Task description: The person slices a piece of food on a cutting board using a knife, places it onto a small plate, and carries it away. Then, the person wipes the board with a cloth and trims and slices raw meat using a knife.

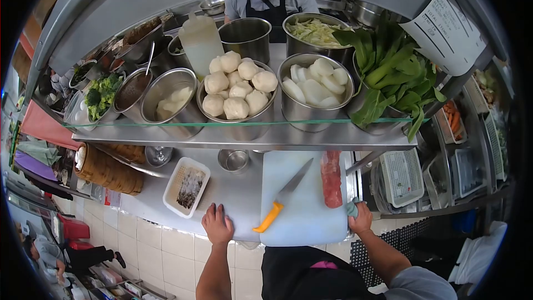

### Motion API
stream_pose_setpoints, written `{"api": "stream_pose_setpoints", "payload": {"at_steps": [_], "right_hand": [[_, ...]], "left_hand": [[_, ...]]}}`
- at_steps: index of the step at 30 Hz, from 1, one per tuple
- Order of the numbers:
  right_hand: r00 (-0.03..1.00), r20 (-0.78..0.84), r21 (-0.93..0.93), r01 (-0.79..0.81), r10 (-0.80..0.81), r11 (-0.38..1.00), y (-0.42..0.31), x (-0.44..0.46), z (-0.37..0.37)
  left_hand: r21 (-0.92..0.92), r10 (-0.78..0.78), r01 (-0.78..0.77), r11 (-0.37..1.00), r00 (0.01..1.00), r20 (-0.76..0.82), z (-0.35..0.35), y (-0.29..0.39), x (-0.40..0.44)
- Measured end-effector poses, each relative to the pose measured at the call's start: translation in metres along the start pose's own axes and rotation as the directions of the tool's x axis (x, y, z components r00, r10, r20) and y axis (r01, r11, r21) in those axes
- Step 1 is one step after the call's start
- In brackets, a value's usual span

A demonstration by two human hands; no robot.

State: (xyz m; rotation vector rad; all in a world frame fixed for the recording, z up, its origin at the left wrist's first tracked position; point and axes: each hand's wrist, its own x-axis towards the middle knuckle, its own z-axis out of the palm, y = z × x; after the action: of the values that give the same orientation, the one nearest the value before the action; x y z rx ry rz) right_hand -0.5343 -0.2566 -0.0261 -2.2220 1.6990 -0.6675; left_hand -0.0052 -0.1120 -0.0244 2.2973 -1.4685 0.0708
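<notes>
My left hand (218,225) lies flat on the front edge of the steel counter, fingers stretched out, holding nothing. My right hand (361,219) is at the right edge of the cutting board (302,219), its fingers closed on a small greenish cloth (352,209). On the white board a knife (292,183) with a yellow handle lies diagonally, blade pointing away from me. To its right rests a long piece of raw red meat (332,180). Left of the board stand a white plastic basket (171,195) with dark and pale bits inside and a small metal bowl (233,161).
A steel shelf (244,140) with a glass edge crosses above the counter. It bears metal pots of dough-like balls (239,86), white slices (316,83) and leafy greens (394,66). Bamboo steamers (108,171) stand at left. A person in an apron (266,6) is opposite.
</notes>
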Motion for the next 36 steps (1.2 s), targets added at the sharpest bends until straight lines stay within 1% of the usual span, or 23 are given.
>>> {"api": "stream_pose_setpoints", "payload": {"at_steps": [11, 28, 36], "right_hand": [[0.999, -0.049, 0.0, 0.021, -0.021, 1.0, 0.0019, -0.0005, 0.0033], [0.999, -0.009, -0.018, -0.045, 0.045, 0.999, 0.0008, -0.0024, 0.0031], [0.999, -0.035, -0.014, -0.016, 0.015, 1.0, -0.0012, -0.0017, 0.002]], "left_hand": [[0.004, -0.008, 0.008, 1.0, 1.0, 0.02, -0.0022, 0.0019, 0.0009], [-0.001, -0.004, 0.004, 1.0, 1.0, 0.004, -0.0032, 0.0025, 0.0008], [0.002, -0.006, 0.006, 1.0, 1.0, 0.002, -0.0025, 0.0021, 0.0008]]}}
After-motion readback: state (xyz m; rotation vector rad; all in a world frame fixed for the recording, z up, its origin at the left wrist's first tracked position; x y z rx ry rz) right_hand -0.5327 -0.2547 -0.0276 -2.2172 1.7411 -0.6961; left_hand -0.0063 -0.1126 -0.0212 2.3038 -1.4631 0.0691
